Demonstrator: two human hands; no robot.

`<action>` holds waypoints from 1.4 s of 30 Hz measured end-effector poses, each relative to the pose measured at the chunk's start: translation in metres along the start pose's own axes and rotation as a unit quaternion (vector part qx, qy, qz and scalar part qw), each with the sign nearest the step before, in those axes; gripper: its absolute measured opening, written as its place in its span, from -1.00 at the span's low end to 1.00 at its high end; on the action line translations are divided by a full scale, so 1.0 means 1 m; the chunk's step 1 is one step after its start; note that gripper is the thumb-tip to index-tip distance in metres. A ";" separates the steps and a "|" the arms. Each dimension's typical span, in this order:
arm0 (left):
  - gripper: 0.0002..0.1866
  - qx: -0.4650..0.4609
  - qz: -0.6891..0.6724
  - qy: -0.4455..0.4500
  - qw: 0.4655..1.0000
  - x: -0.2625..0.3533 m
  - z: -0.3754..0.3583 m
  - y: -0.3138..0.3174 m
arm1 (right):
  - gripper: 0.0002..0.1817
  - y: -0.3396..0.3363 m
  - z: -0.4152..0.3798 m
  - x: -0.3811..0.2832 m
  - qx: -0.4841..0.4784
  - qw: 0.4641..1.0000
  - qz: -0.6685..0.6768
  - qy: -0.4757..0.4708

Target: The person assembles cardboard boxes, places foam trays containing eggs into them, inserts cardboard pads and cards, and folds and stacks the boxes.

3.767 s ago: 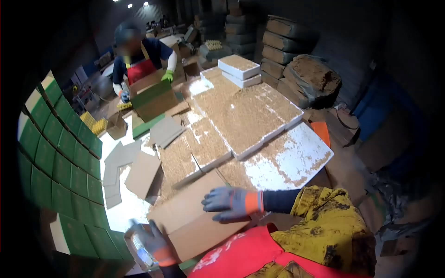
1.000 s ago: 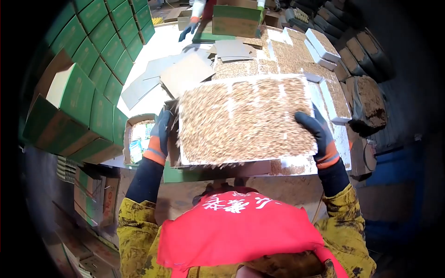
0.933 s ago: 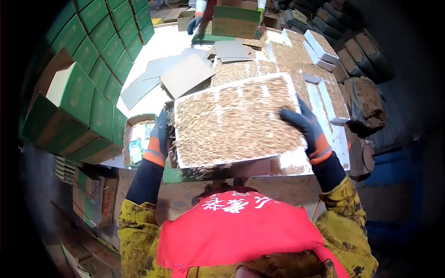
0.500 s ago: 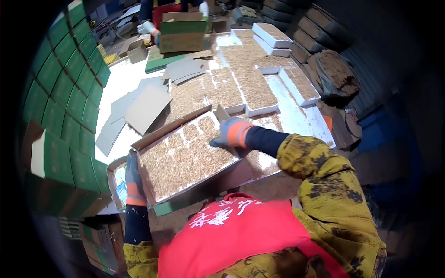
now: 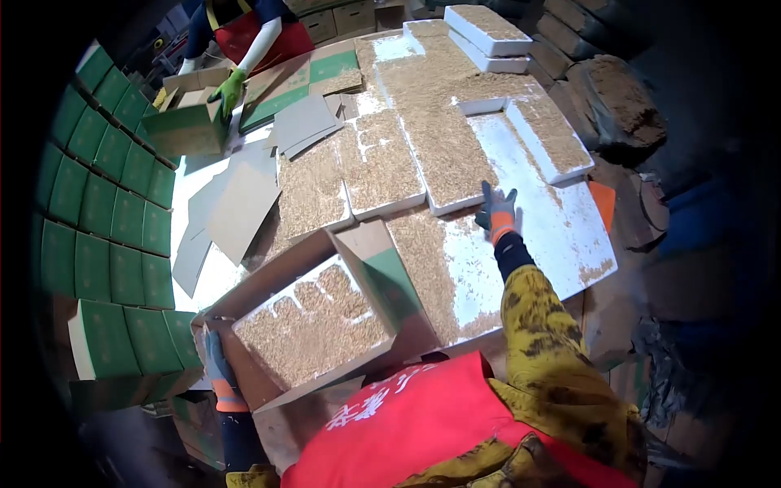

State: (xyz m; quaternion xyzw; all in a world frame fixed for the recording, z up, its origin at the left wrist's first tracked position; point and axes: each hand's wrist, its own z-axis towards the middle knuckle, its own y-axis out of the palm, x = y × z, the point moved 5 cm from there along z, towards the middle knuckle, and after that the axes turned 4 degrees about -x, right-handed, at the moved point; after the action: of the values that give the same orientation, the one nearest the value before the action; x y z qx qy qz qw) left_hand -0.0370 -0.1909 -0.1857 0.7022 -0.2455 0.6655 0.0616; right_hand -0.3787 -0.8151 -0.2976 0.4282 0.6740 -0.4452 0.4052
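An open cardboard box (image 5: 376,313) with a green outer side stands at the near left, tilted in view. Inside it lies a white foam tray filled with brown shavings (image 5: 313,329). My left hand (image 5: 221,370), in a grey and orange glove, holds the box's left side; part of its fingers is hidden. My right hand (image 5: 498,213), gloved alike, reaches over the table with fingers spread and nothing in them. It is at the near right corner of another filled tray (image 5: 451,159), beside a bare white patch of table.
Green boxes (image 5: 98,268) are stacked along the left. Grey cardboard sheets (image 5: 244,203) lie on the white table (image 5: 561,244). At the back left a co-worker's green-gloved hand (image 5: 229,91) touches a green box (image 5: 185,130). Two stacked trays (image 5: 488,41) stand at the back right.
The filled tray has sunk into the box. My right hand has left it and moved right, opening over the table. The co-worker's box has moved left.
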 end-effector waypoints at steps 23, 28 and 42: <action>-0.32 -0.224 -0.300 -0.218 0.901 0.056 -0.049 0.074 | -0.18 -0.189 -0.165 0.057 0.252 0.781 -0.541 -0.183; -0.29 -0.231 -0.297 -0.215 0.901 0.054 -0.053 0.067 | -0.16 -0.012 -0.164 0.015 -0.128 0.814 -0.448 -0.346; -0.31 -0.184 -0.220 -0.176 0.942 0.030 -0.037 0.044 | -0.32 -0.293 -0.106 0.129 0.229 0.703 -0.674 -0.002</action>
State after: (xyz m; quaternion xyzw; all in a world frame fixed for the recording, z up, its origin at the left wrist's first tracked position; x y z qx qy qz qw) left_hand -0.0900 -0.2221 -0.1629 0.8212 -0.2103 0.4441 0.2902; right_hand -0.7098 -0.7565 -0.3142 -0.0610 0.6594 -0.7409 -0.1121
